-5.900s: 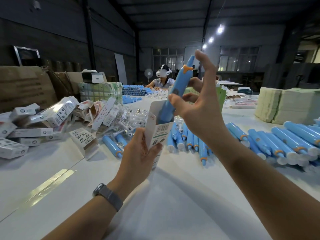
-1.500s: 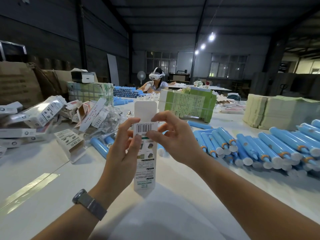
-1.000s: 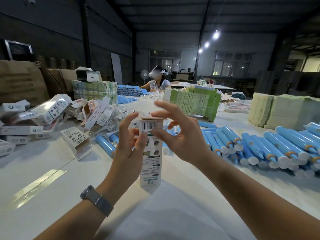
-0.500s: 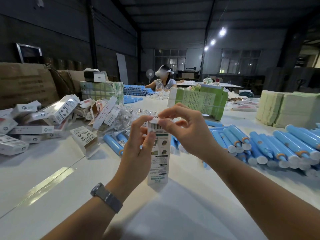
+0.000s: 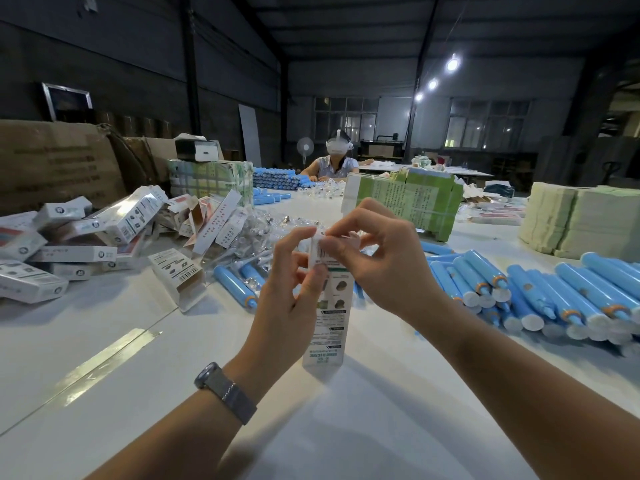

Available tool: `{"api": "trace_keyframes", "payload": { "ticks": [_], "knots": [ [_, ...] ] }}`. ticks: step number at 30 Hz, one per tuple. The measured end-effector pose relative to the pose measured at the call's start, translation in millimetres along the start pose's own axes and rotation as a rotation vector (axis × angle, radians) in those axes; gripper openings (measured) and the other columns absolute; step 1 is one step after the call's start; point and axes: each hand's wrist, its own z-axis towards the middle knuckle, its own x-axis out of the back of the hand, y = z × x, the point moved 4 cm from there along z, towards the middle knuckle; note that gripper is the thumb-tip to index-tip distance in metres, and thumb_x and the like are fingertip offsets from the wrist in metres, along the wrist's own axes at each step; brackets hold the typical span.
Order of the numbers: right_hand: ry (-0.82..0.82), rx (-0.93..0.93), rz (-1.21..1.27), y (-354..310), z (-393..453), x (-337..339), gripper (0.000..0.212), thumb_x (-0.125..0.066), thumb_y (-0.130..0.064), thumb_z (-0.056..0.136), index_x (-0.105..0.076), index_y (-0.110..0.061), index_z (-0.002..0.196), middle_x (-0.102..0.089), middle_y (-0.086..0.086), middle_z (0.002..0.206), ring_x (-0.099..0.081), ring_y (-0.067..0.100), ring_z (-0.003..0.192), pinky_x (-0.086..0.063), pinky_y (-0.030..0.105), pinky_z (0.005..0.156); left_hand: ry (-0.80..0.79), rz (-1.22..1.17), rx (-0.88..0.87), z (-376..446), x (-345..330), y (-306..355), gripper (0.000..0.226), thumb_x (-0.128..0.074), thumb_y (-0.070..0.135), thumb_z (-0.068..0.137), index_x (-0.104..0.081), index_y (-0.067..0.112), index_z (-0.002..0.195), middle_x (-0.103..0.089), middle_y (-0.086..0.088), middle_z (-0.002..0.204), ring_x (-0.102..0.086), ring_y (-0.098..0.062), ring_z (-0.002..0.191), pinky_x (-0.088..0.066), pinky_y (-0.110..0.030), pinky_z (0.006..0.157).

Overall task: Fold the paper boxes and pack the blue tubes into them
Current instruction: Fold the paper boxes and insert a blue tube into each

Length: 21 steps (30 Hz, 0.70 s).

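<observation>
Now both hands have closed the box's top flap.

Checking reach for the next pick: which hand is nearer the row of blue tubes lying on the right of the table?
Right. The right hand pinches the box top on the side facing the blue tubes; the left hand holds the box's far side.

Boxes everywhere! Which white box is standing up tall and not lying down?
The white box held between the left hand and right hand. It stands upright above the table, while the pile of boxes on the left lies flat.
</observation>
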Motion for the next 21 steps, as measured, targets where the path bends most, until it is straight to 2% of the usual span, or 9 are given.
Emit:
{"api": "trace_keyframes", "payload": {
  "ticks": [3,6,11,12,14,16,21],
  "knots": [
    [0.033,0.049,-0.049,-3,0,1,0.005,-0.077,-0.011,0.082,-0.073,-0.008,0.082,-0.054,-0.013,0.078,-0.054,0.006,0.074,-0.043,0.018,0.065,0.006,-0.008,0.005,0,0,3,0.041,-0.047,0.029,0.096,-0.037,0.057,0.124,-0.066,0.007,0.093,-0.07,-0.016,0.085,-0.057,-0.03,0.069],
    [0.033,0.017,-0.007,-2,3,2,0.002,-0.075,-0.01,0.084,-0.074,-0.01,0.083,-0.056,-0.013,0.077,-0.057,0.003,0.074,-0.042,0.014,0.066,-0.001,0.003,-0.007,1,0,5,0.051,-0.048,0.026,0.096,-0.037,0.07,0.118,-0.067,0.014,0.093,-0.07,-0.017,0.087,-0.057,-0.029,0.069],
    [-0.02,-0.054,0.077,3,10,9,0.003,-0.075,-0.015,0.085,-0.074,-0.016,0.082,-0.06,-0.01,0.076,-0.06,0.012,0.077,-0.05,0.019,0.067,0.001,0.001,-0.023,1,0,6,0.051,-0.05,0.029,0.094,-0.038,0.071,0.119,-0.067,0.011,0.094,-0.068,-0.02,0.087,-0.057,-0.029,0.07],
    [-0.045,-0.067,0.103,4,12,10,0.004,-0.075,-0.015,0.085,-0.073,-0.017,0.082,-0.059,-0.009,0.077,-0.06,0.016,0.078,-0.052,0.023,0.068,0.0,0.009,-0.029,1,0,6,0.051,-0.049,0.029,0.094,-0.037,0.071,0.12,-0.067,0.011,0.094,-0.068,-0.021,0.088,-0.057,-0.032,0.072],
    [-0.096,-0.106,0.167,7,13,11,0.006,-0.075,-0.012,0.084,-0.074,-0.017,0.081,-0.059,-0.006,0.078,-0.062,0.025,0.084,-0.058,0.04,0.073,-0.009,0.025,-0.031,0,0,6,0.051,-0.048,0.03,0.095,-0.036,0.072,0.12,-0.067,0.013,0.094,-0.067,-0.021,0.089,-0.058,-0.036,0.075],
    [-0.115,-0.126,0.206,9,13,12,0.009,-0.074,-0.01,0.084,-0.074,-0.018,0.08,-0.059,-0.002,0.08,-0.062,0.032,0.087,-0.057,0.052,0.073,-0.014,0.034,-0.032,0,0,5,0.051,-0.047,0.031,0.095,-0.035,0.074,0.12,-0.067,0.017,0.095,-0.067,-0.02,0.09,-0.058,-0.037,0.076],
    [-0.103,-0.135,0.216,9,13,10,0.013,-0.074,-0.011,0.085,-0.073,-0.021,0.078,-0.058,-0.003,0.08,-0.062,0.032,0.088,-0.056,0.052,0.072,-0.001,0.046,-0.029,1,2,3,0.049,-0.049,0.028,0.094,-0.039,0.071,0.115,-0.065,0.016,0.094,-0.066,-0.018,0.085,-0.057,-0.035,0.073]
  ]
}}
